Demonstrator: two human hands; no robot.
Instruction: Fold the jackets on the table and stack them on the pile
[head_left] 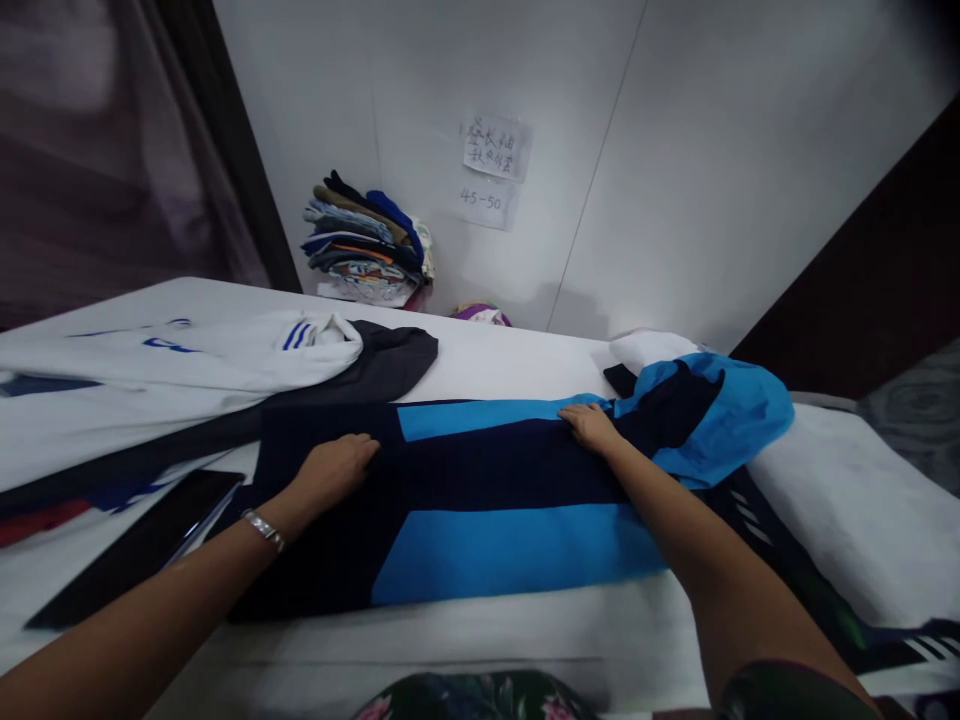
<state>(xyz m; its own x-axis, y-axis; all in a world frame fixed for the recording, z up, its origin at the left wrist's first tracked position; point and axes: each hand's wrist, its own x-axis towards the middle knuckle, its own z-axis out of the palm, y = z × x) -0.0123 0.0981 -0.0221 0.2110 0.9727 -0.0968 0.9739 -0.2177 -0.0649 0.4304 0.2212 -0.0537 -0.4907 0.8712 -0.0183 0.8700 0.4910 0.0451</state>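
A hooded jacket [495, 465] in navy and bright blue lies folded long and narrow across the table. Its blue hood [750, 415] is bunched at the right end. My left hand [341, 468] rests on the navy part near the left end, its fingers curled in against the cloth. At the far edge, near the hood, my right hand [591, 425] grips the light blue strip of the jacket. The undersides of both hands are hidden, so the thumbs do not show.
White clothing [225, 355] and a dark grey garment [401, 360] lie to the left. Near my left forearm is a black tablet-like object [150, 545]. A white bundle [847, 500] lies right. Folded clothes [367, 240] are stacked by the wall, below paper notes [495, 150].
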